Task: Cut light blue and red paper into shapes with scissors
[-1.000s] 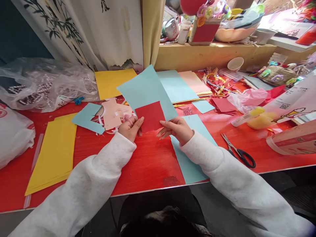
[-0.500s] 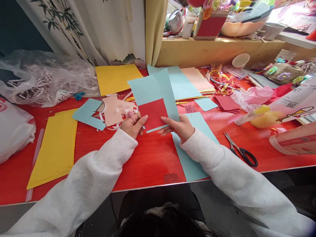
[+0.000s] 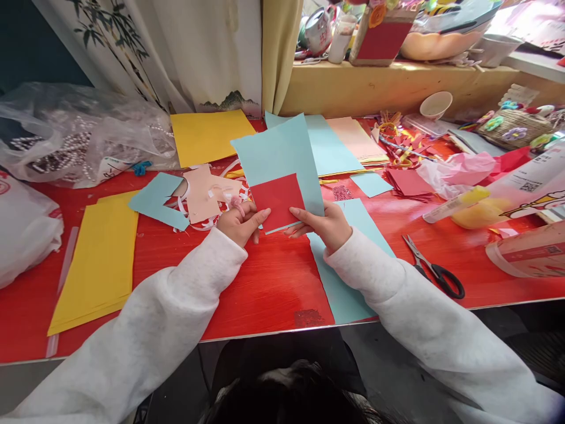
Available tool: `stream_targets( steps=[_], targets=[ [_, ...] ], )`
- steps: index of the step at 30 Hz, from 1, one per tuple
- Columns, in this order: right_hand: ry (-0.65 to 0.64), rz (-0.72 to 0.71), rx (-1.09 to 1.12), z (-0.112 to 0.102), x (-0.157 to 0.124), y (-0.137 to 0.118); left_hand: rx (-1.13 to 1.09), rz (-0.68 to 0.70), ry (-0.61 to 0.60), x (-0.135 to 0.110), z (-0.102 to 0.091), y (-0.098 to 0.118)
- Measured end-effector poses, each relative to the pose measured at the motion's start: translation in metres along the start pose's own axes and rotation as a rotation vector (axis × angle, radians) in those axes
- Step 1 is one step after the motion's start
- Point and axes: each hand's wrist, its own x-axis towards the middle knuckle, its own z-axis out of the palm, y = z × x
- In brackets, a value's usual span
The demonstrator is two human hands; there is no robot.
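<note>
A square of red paper (image 3: 279,203) lies over the lower part of a light blue paper sheet (image 3: 282,147), and both are held up above the table. My left hand (image 3: 241,222) pinches the two at the lower left, thumb on the red square. At the right edge, my right hand (image 3: 324,224) grips them with its thumb on top and fingers behind. A narrow blue strip shows below the red square. Under my right forearm, another light blue sheet (image 3: 344,277) rests on the table. Black-handled scissors (image 3: 432,268) lie to the right of it.
Yellow paper (image 3: 95,265) is stacked at the left, with a cut blue piece (image 3: 161,200) and pink scraps (image 3: 203,191) beside it. Red squares (image 3: 410,184), a glue tube (image 3: 457,204) and a pink tub (image 3: 525,253) occupy the right. A plastic bag of beads (image 3: 83,141) sits back left.
The view has shifted slightly. Both hands keep their grip on the blue sheet and red square, which have moved only a little; the red square sits slightly lower against the sheet's bottom edge.
</note>
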Motion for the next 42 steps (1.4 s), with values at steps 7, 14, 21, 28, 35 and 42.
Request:
stream_targets(
  steps=[7, 14, 21, 28, 35, 42],
  targets=[
    [-0.010, -0.024, -0.024, -0.0017, -0.0007, 0.0010, -0.024, 0.012, -0.020, 0.0017, -0.0017, -0.0025],
    [0.007, -0.004, -0.038, -0.0007, -0.0004, -0.0006, -0.041, 0.026, -0.038, 0.0016, -0.0020, -0.0014],
    [0.032, -0.012, -0.029, 0.0011, -0.0025, -0.0036, -0.043, 0.019, 0.001, -0.0006, -0.0004, 0.0018],
    [0.111, 0.018, -0.047, 0.0033, -0.0036, -0.0082, -0.035, 0.013, 0.043, -0.0026, 0.0006, 0.0059],
    [0.097, 0.011, -0.068, -0.0018, -0.0022, -0.0058, -0.038, 0.000, 0.055, -0.0030, 0.0009, 0.0068],
    [0.143, -0.018, -0.109, -0.0045, -0.0002, -0.0050, -0.022, 0.009, 0.052, -0.0024, -0.0004, 0.0054]
  ],
)
